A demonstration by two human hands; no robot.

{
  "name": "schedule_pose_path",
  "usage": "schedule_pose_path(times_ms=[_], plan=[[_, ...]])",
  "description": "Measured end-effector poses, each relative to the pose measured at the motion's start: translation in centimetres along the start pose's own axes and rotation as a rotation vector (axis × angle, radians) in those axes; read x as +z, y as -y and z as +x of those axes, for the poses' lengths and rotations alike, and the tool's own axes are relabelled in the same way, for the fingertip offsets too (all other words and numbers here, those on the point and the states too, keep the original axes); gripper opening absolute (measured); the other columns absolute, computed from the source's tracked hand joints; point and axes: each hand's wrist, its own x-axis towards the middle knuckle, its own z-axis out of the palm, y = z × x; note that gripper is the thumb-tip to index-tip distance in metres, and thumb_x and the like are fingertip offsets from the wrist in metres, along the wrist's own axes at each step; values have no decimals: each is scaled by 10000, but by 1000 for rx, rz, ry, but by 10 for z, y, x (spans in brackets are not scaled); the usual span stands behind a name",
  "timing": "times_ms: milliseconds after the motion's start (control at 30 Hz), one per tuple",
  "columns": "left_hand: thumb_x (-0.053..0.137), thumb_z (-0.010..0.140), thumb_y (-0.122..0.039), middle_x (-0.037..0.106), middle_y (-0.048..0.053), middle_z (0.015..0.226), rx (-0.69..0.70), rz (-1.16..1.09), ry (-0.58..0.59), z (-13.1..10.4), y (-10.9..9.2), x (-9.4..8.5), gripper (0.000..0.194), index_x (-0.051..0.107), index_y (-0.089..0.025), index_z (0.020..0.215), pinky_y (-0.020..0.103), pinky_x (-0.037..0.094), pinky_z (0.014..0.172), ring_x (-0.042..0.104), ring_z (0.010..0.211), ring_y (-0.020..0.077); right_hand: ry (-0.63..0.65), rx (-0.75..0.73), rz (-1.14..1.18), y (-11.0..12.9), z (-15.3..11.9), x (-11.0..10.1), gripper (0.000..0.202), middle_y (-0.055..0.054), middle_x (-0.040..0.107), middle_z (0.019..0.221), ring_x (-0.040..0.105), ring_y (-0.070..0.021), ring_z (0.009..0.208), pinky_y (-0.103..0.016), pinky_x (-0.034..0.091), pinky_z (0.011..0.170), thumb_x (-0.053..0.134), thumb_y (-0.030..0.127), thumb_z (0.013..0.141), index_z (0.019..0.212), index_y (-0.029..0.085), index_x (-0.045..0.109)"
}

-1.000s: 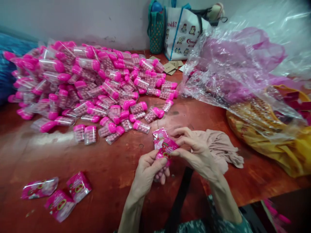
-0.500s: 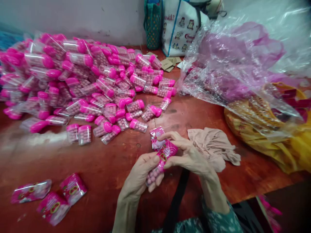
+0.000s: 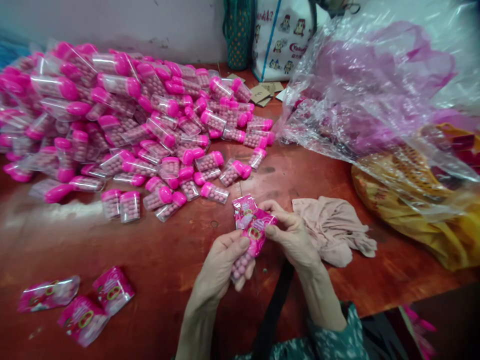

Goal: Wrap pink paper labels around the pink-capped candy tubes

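My left hand [image 3: 227, 257] is closed around the lower part of a clear candy bottle [image 3: 242, 266] filled with round pink candies. A printed pink sleeve [image 3: 256, 235] covers the bottle's upper part and hides its cap. With thumb and fingers, my right hand [image 3: 290, 232] pinches the sleeve's upper right edge. Just behind my hands lies a small stack of flat printed sleeves [image 3: 243, 207] on the red table. At the lower left rest three bottles with sleeves on them [image 3: 84, 320].
A large heap of pink-capped candy bottles [image 3: 127, 125] spreads over the left and back. A crumpled beige cloth [image 3: 333, 227] lies right of my hands. Behind it are clear plastic bags [image 3: 356, 100] and a yellow bag [image 3: 397, 210]. A white printed bag [image 3: 281, 42] stands by the wall.
My right hand's fingers have drawn in from spread around the sleeve to a pinch on its upper edge. The sleeved bottle has shifted slightly right in my left hand.
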Motion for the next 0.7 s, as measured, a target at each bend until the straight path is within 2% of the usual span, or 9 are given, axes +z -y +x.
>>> schedule_pose_path(times_ms=[100,167,233,267,333,400,467,633,700], plan=[[525,807,-318,555,-21,477,195,41,-191,3,6,8,198,529,-144,713,126,329,326,423,319,38,-231,-39,-141,-1,-2,12,99,-28,537,988,525,-161,907,-279,434,781,591,288,790,818,196,616],[537,802,-302,587,-19,543,327,21,-308,5,9,13,159,548,-152,751,136,389,394,484,389,47,-375,-37,-240,-2,-8,22,187,-35,561,1013,537,-162,906,-294,433,799,568,291,807,979,218,566],[546,800,-286,611,-20,606,452,-39,-416,6,12,17,124,570,-165,807,141,420,446,519,443,50,-474,-23,-304,-3,-16,31,248,-40,577,1010,553,-161,878,-292,446,776,552,305,816,1049,223,525],[551,797,-280,617,-22,631,510,-74,-463,6,12,18,117,579,-172,832,142,429,465,530,464,51,-479,-13,-326,-4,-20,36,240,-41,585,993,559,-162,863,-286,450,760,543,311,821,1041,217,528],[567,786,-267,622,-26,671,594,-128,-533,6,12,20,116,593,-181,859,147,445,506,549,509,54,-384,7,-367,-6,-27,44,209,-38,599,932,568,-161,819,-270,454,719,546,310,816,993,198,552],[580,777,-260,620,-26,699,624,-159,-572,5,11,20,106,602,-175,836,151,456,550,562,562,59,-242,16,-420,-8,-31,51,178,-31,599,863,561,-157,768,-256,443,683,570,305,799,925,180,577],[576,779,-266,616,-25,707,617,-166,-588,4,11,20,109,606,-170,821,155,458,576,564,596,61,-159,0,-474,-9,-32,56,163,-28,586,831,543,-155,750,-253,426,680,584,304,790,880,168,589],[601,749,-313,635,-3,675,552,-77,-504,0,11,4,168,636,-156,798,205,467,594,574,587,93,-161,-39,-499,-8,-33,53,134,-26,559,856,510,-146,785,-235,392,689,502,286,848,878,177,574],[636,710,-326,647,7,656,551,7,-544,-3,10,-7,189,653,-143,757,229,469,598,578,582,114,-134,-1,-493,-7,-35,49,142,-7,543,794,498,-131,729,-220,378,641,475,291,861,817,182,554]])
